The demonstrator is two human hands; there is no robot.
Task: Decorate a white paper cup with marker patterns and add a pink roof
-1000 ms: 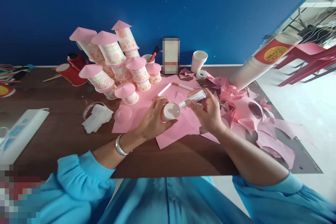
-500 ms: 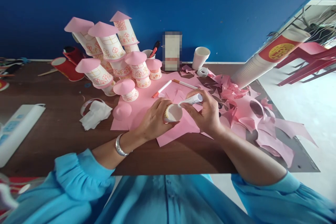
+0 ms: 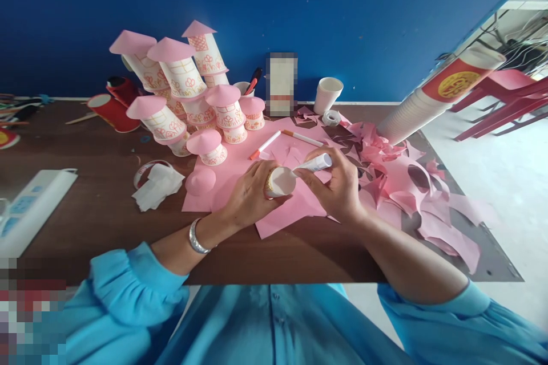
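Note:
My left hand (image 3: 252,194) is wrapped round a small white paper cup (image 3: 282,182) with a yellowish drawn pattern on its side. The cup is tilted, with its round end facing up towards me. In my right hand (image 3: 336,185) is a white glue tube (image 3: 317,163), its narrow tip touching or very close to the cup's rim. Beneath both hands lies a pink paper sheet (image 3: 231,179). Left of them, a pink paper cone (image 3: 201,181) lies on that sheet, near a small drawn-on cup tower with a pink roof (image 3: 205,145).
Taller cup towers (image 3: 184,77) with pink cone roofs stand at back left. Two markers (image 3: 265,145) lie beyond my hands. Pink paper scraps (image 3: 406,182) and a long stack of cups (image 3: 432,94) are at right. A roll of tape (image 3: 331,118) sits by a white cup (image 3: 328,95).
The cup in my left hand has shifted and turned slightly, and the tube's tip stays at its rim. My view has moved a little; the other things look unchanged.

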